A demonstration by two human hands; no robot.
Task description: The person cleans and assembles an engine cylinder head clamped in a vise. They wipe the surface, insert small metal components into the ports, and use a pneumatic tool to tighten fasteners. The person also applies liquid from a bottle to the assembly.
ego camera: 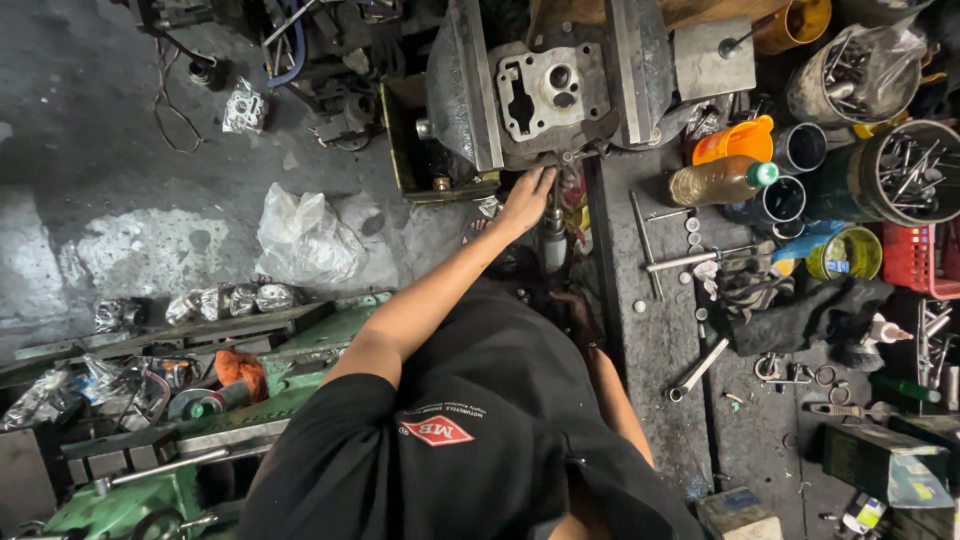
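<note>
Cyl. head clamped in vise at worktop's far edge. Left hand reaches up, fingers flat beneath head, pinching nothing; right hand's grip can't be told, mostly hidden. Head already clamped; wrench lies untouched w/ loose washers.

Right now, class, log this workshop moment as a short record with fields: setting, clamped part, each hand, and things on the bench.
Setting: cluttered metal workbench seen from above
Clamped part: grey engine casting between big vise plates
Left hand: reaching just under the casting, beside the vise screw
Right hand: hidden low by the bench edge
Bench things: wrench, amber bottle, orange cup, cans of bolts
</note>
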